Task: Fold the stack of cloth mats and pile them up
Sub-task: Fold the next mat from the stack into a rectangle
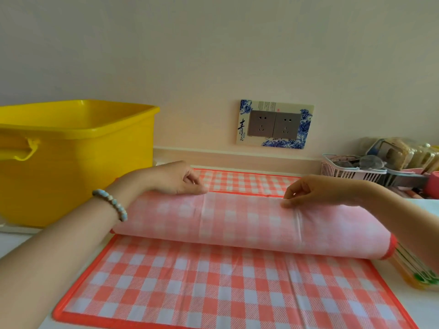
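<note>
Red-check cloth mat (pixel 204 288) flat on bench (pixel 14 243), far part curled over, pale underside up. Left hand (pixel 175 179) and right hand (pixel 308 191) each pinching folded edge. Yellow tub (pixel 71 162) behind left.

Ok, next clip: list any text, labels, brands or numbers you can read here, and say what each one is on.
"青": large black brush character on the left side of the socket surround on the wall.
"花": smaller character just below it, less sharp.
Fine vertical lines of print at the surround's top: too small to read.
Small red seal mark beside them: unreadable.
No readable text shows on the yellow tub, the checked mat or the pink basket.
</note>
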